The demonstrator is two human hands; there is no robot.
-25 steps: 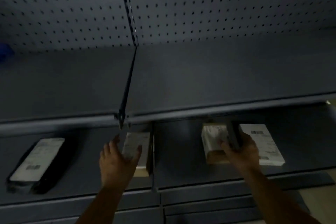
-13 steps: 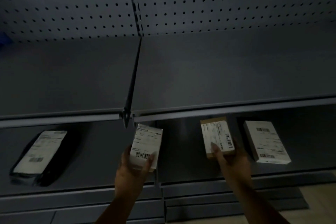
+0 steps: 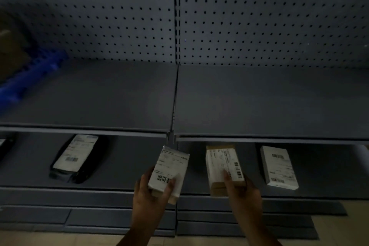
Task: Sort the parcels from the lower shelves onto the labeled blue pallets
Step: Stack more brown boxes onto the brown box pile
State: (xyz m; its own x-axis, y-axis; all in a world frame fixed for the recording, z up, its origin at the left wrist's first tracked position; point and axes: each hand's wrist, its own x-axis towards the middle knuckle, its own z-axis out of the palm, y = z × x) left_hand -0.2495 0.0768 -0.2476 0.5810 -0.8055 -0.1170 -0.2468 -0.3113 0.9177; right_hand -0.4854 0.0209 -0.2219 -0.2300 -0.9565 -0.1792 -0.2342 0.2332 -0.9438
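Two parcels lie on the lower shelf [image 3: 129, 166]: a black-bagged parcel [image 3: 74, 156] at eight o'clock and a white box [image 3: 278, 166] at four o'clock. The upper shelf [image 3: 259, 102] overhangs them. A blue pallet [image 3: 30, 78] shows at nine o'clock. Near six o'clock, the left hand [image 3: 147, 195] grips a white-labelled parcel [image 3: 169, 168] in curled fingers, and the right hand [image 3: 243, 191] grips a brown parcel [image 3: 221, 164].

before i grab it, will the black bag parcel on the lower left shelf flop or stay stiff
The black bag parcel looks like a soft plastic mailer, so it will probably sag at the ends. Its glossy film may be slippery. It lies flat on the lower shelf, so rolling seems unlikely.
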